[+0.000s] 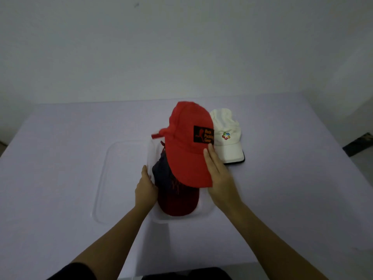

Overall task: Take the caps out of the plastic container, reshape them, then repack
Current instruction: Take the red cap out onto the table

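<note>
Fingers (209, 158) of right hand (221, 182) pinching red cap (187, 142) brim | cap lying lengthwise away, over bin (181, 219) | left hand (146, 188) bracing bin, grip unclear

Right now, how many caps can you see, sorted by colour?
red cap: 1
white cap: 1
dark navy and maroon cap: 1
Total: 3 caps
</note>
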